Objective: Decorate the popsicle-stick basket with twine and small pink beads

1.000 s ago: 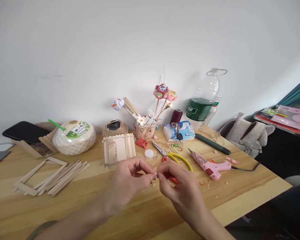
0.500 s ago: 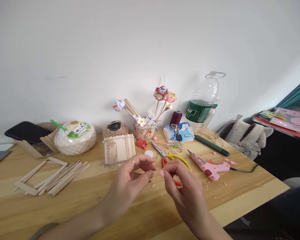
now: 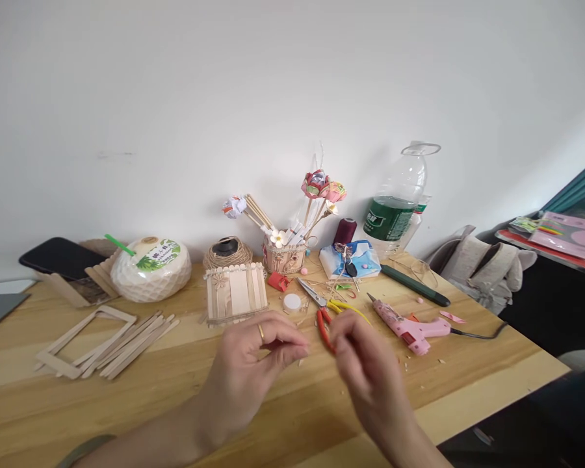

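The left hand (image 3: 251, 367) hangs over the bench (image 3: 292, 422) in the lower middle of the frame, its thumb and forefinger tips drawn together in a pinch; whether anything sits between them I cannot tell; a gold ring (image 3: 261, 333) circles one finger. The right hand (image 3: 370, 370) hovers to its right, apart from it, with fingers curled inward; their inner side is hidden, so I cannot tell whether they grasp anything.

The scissors (image 3: 325, 313), with red and yellow handles, lie just right of the frame's centre; the right hand covers part of the handles; a white disc (image 3: 292, 302) lies near the blades, with a red scrap (image 3: 277, 281) just behind it; farther right lies the pink glue gun (image 3: 409, 328), nozzle toward the upper left.

Beyond the left hand, a panel of wooden sticks (image 3: 236, 291) sits before a spool of twine (image 3: 241, 253); at the middle of the frame a decorated pot (image 3: 285, 259) holds paper flowers (image 3: 316, 184); toward the lower left, loose sticks (image 3: 139, 348) lie beside a stick frame (image 3: 58, 365).
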`<state>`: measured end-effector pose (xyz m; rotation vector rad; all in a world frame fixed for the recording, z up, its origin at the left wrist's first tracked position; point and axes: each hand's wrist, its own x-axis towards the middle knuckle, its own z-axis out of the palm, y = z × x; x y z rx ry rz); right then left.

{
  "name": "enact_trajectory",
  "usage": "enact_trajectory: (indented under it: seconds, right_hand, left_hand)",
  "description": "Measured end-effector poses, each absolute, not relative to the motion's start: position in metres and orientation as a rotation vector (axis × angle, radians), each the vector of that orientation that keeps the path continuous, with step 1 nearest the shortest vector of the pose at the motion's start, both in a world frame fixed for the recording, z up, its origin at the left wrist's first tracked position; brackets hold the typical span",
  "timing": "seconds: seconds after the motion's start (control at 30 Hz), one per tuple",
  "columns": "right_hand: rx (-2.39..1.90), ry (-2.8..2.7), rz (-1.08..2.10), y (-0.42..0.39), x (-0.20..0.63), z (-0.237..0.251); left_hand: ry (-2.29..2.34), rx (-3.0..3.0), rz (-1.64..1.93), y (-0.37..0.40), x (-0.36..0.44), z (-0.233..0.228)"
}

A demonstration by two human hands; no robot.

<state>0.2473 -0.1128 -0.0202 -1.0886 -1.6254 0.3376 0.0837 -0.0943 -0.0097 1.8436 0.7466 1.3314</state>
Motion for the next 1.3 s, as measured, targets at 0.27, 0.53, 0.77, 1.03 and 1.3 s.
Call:
enact_trajectory:
  seconds: [0.27, 0.53, 0.77, 1.03, 1.3]
  right_hand:
    - [-1.218, -1.438, 0.559, -0.093, 0.269, -0.033]
    - [-1.202, -1.813, 0.523, -0.071, 0.232, -0.027]
    - [-1.106, -1.962, 0.426, -0.047, 0.212, -0.018]
    - [-0.932, -1.968, 0.361, -0.027, 0.196, -0.012]
    - [-1.142, -2.05, 0.414, -0.003, 0.17, -0.002]
  left_hand:
    - [1.217, 1.864, 1.463, -0.058, 0.017, -0.022]
    - [1.317, 2.087, 1.544, -0.025, -0.005, -0.034]
    - [1.276, 2.236, 1.53, -0.022, -0.007, -0.034]
    - [1.368, 2.204, 1.523, -0.02, -0.006, -0.033]
    - [1.373, 2.038, 1.578, -0.015, -0.001, -0.037]
